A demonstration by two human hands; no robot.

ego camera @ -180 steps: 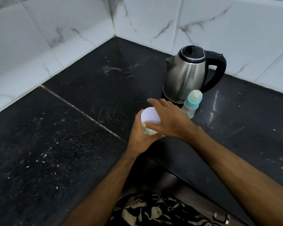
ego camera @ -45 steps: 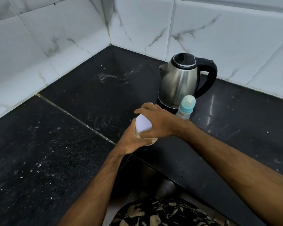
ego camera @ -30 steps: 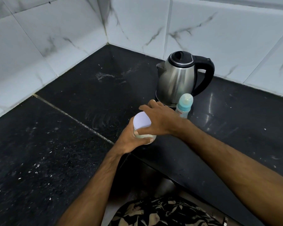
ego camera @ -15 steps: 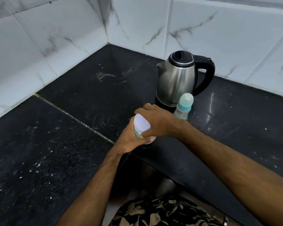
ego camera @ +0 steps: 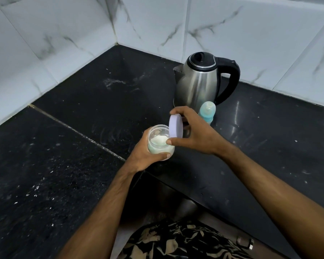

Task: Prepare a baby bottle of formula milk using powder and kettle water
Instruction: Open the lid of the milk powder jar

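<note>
While the left hand (ego camera: 144, 154) clasps the clear round powder jar (ego camera: 160, 140) and the right hand (ego camera: 193, 135) pinches its lilac plastic lid (ego camera: 175, 126), tilting could spill powder

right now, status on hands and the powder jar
Left hand grips powder jar, open. Right hand pinches lid, lifted off, tilted. Baby bottle capped by kettle. Nothing blocking.

one kettle (ego camera: 198, 85), one bottle (ego camera: 207, 112), one jar (ego camera: 160, 142), one lid (ego camera: 175, 128).
</note>
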